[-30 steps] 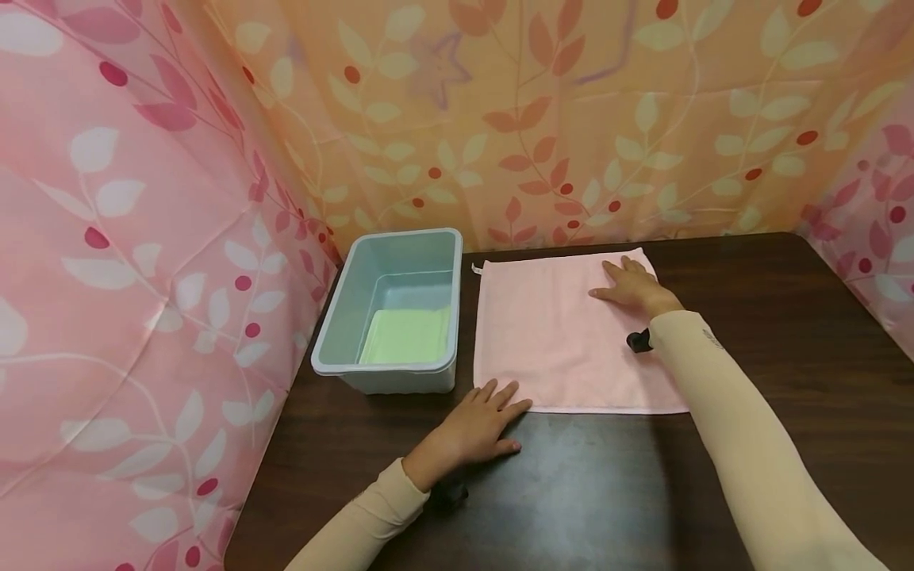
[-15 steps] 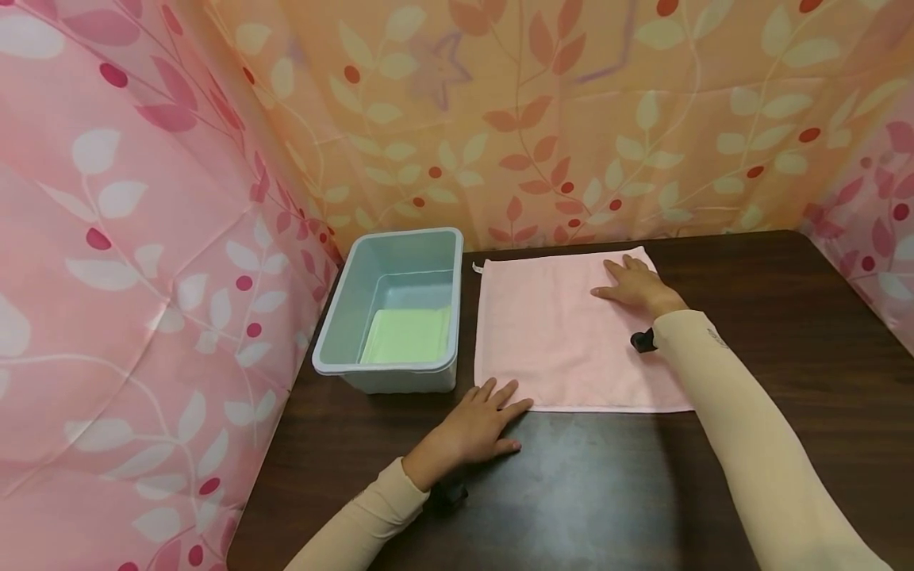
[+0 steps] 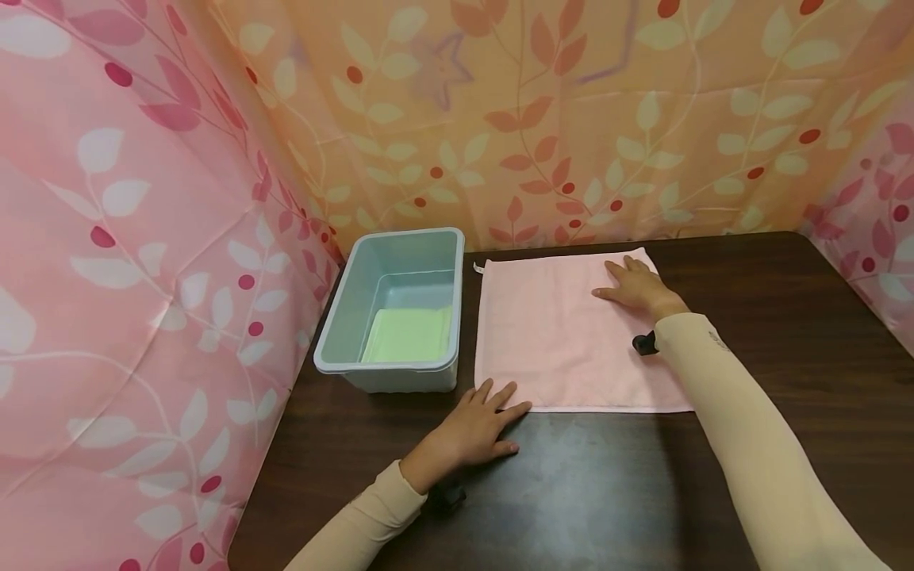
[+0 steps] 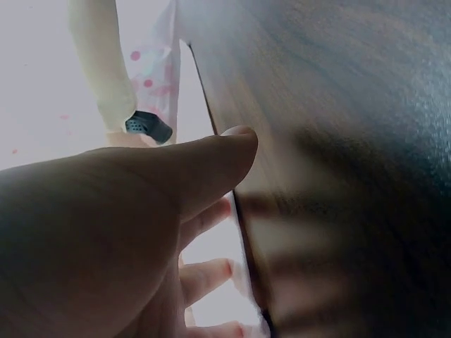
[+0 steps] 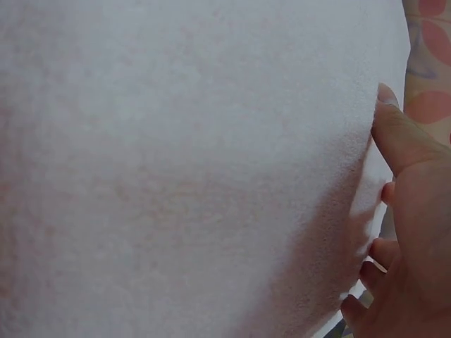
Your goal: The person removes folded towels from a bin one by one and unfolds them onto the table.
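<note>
A pale pink square cloth of soft, finely napped fabric [image 3: 571, 333] lies flat near the back of a dark brown wood-grain table [image 3: 785, 381], its edges hemmed and a small white tag showing at the far left corner; no writing on the tag can be read. The right hand [image 3: 631, 284] rests on the cloth's far right part, fingers straight and spread, palm down, grasping nothing. The left hand [image 3: 478, 424] lies flat on the table at the cloth's near left corner, fingers relaxed and straight, the fingertips touching the hem. Both arms wear smooth cream sleeves, and a small black device sits at each wrist.

Just beside the cloth's left edge stands a light blue rectangular plastic bin [image 3: 389, 369] with rounded corners and a rolled rim. A light green folded cloth [image 3: 407, 335] lies flat in its bottom.

Thin draped curtains printed with leaves, vines and red berries close in the table: pink on the left and right, orange behind.
</note>
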`<action>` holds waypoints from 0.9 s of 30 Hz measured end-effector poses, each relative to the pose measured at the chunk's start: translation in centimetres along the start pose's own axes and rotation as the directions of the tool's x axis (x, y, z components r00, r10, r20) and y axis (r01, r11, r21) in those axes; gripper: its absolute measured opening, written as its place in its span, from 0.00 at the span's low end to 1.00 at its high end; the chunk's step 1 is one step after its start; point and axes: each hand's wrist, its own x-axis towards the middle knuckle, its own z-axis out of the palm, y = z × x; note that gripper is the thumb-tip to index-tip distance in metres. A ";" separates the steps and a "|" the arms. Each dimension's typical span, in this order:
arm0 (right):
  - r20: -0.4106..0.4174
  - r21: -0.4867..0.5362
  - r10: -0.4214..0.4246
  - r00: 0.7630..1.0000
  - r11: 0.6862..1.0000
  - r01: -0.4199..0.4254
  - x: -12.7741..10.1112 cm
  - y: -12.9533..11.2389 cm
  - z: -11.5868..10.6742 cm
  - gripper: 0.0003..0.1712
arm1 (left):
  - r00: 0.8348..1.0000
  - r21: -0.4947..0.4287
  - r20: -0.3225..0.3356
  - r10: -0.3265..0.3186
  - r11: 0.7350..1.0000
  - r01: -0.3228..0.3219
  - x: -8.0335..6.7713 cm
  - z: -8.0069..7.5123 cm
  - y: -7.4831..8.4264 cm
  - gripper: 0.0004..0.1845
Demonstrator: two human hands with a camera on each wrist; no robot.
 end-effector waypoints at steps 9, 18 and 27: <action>-0.017 -0.005 -0.007 1.000 1.000 0.007 -0.1 -0.1 -0.1 0.49 | 1.000 -0.029 -0.001 0.004 1.000 -0.004 -0.4 -0.3 -0.1 0.38; -0.082 -0.018 -0.061 0.995 0.998 0.059 -0.2 -0.6 -0.5 0.50 | 0.989 -0.008 -0.087 0.120 0.993 -0.121 -0.9 -1.8 -0.1 0.39; -0.106 0.049 -0.168 0.980 0.983 0.174 0.3 -5.0 -1.9 0.49 | 0.942 0.033 -0.262 0.210 0.977 -0.208 -3.6 -5.4 -0.1 0.40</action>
